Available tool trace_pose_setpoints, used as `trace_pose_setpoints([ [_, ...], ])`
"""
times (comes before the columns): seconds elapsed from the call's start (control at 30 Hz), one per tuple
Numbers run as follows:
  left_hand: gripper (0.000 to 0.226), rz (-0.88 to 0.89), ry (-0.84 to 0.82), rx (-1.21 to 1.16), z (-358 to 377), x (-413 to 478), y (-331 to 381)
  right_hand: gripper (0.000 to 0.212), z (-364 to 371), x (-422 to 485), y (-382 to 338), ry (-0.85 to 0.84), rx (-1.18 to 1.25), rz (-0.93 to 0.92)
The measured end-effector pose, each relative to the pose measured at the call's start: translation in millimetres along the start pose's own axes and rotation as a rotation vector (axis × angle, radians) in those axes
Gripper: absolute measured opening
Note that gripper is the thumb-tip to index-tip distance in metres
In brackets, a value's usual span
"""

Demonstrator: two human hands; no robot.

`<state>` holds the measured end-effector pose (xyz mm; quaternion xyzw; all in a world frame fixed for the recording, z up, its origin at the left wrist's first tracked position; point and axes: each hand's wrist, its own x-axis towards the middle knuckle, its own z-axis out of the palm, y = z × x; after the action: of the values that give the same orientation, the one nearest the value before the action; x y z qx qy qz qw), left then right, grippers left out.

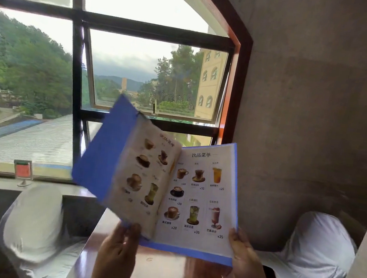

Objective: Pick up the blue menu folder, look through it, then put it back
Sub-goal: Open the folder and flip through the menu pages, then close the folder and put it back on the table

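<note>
both hands, left hand [117, 249] and right hand [242, 257], grip open blue menu folder [101, 152].

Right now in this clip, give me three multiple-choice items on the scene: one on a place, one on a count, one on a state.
1. The small red-and-green sign on a metal stand stands: A on the window ledge; B on the table; C on a chair.
2. Drink photos on the right-hand menu page: A three; B eight; C twelve.
3. The blue menu folder is: A closed; B flat on the table; C held open.

A: it stands on the ledge under the glass.
B: rows of three, two, three.
C: left hand and right hand hold its lower edge, pages showing.
</note>
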<state>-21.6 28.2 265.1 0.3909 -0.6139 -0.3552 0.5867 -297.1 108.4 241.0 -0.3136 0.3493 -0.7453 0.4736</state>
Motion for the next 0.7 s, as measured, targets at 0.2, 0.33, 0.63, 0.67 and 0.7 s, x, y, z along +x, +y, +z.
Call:
trace_pose_setpoints([
  [0.2, 0.072, 0.045, -0.160, 0.052, 0, 6, 5, 0.043, 35, 1, -30, -0.268, 0.046, -0.015],
  [0.33, 0.063, -0.122, -0.047, -0.062, 4, 20, 2, 0.066, 13, -5, -8, -0.319, 0.097, 0.184],
  [0.63, 0.031, -0.058, 0.018, -0.009, 7, 18, 1, 0.054, 44, -24, -21, -0.034, -0.215, -0.047],
  [0.67, 0.032, -0.061, 0.019, -0.014, 7, 17, 1, 0.049, 45, -24, -21, -0.022, -0.205, -0.053],
  [0.7, 0.033, -0.062, 0.017, -0.029, 8, 17, 0, 0.045, 44, -23, -21, -0.015, -0.199, -0.055],
])
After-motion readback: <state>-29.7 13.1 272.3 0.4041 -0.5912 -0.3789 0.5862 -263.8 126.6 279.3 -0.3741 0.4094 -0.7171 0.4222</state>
